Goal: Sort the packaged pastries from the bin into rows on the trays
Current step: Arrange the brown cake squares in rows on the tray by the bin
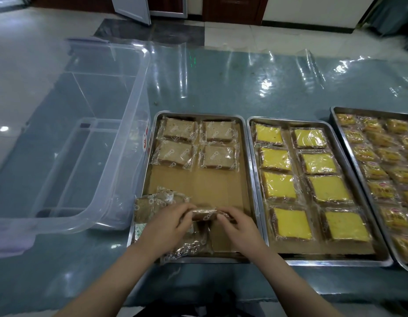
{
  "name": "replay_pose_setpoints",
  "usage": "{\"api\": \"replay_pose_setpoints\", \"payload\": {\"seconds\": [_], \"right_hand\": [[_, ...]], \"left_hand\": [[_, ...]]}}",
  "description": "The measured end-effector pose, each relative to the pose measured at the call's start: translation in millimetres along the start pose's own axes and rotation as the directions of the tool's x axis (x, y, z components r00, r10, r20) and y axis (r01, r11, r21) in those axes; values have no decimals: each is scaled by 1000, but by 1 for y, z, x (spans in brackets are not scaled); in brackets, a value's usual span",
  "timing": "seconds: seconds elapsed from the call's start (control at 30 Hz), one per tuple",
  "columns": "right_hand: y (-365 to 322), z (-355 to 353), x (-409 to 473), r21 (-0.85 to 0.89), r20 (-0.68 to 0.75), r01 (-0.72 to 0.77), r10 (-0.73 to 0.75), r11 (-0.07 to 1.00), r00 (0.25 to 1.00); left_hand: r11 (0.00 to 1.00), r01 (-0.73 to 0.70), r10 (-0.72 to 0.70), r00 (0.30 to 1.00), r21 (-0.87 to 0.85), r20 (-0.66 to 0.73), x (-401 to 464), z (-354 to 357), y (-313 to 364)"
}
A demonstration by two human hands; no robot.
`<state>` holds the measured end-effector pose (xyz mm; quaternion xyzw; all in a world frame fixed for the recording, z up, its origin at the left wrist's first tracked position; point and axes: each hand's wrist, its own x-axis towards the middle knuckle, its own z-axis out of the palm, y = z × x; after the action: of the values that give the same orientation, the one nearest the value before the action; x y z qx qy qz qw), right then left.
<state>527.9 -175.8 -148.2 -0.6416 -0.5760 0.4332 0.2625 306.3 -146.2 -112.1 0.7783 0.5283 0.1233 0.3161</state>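
A clear plastic bin [120,124] stands at the left with no pastries inside. Beside it a metal tray [250,170] lined with brown paper carries several wrapped brown pastries [179,130] in two rows at its far end. Over the tray's near end, my left hand [166,227] and my right hand [240,227] together pinch one wrapped brown pastry [204,215] by its two ends. More wrapped brown pastries [150,205] lie loose in a heap under and beside my left hand.
A second tray [340,263] to the right holds two rows of yellow-topped pastries. A third tray [333,110] at the far right is packed with small yellow packets. All stand on a table under a shiny plastic sheet [244,83].
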Motion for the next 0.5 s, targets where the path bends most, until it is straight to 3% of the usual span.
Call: {"api": "replay_pose_setpoints", "payload": {"seconds": [0.23,0.37,0.5], "right_hand": [[-10,-1,3,30,-44,-35,37,999,998],[-8,0,8,5,-4,-49,49,999,999],[-6,3,21,48,-68,-143,146,989,987]], "left_hand": [[999,33,-32,986,8,-164,24,3,-7],[993,105,-112,977,-52,-180,39,4,-11],[988,129,-140,978,-80,-155,52,1,-8]]}}
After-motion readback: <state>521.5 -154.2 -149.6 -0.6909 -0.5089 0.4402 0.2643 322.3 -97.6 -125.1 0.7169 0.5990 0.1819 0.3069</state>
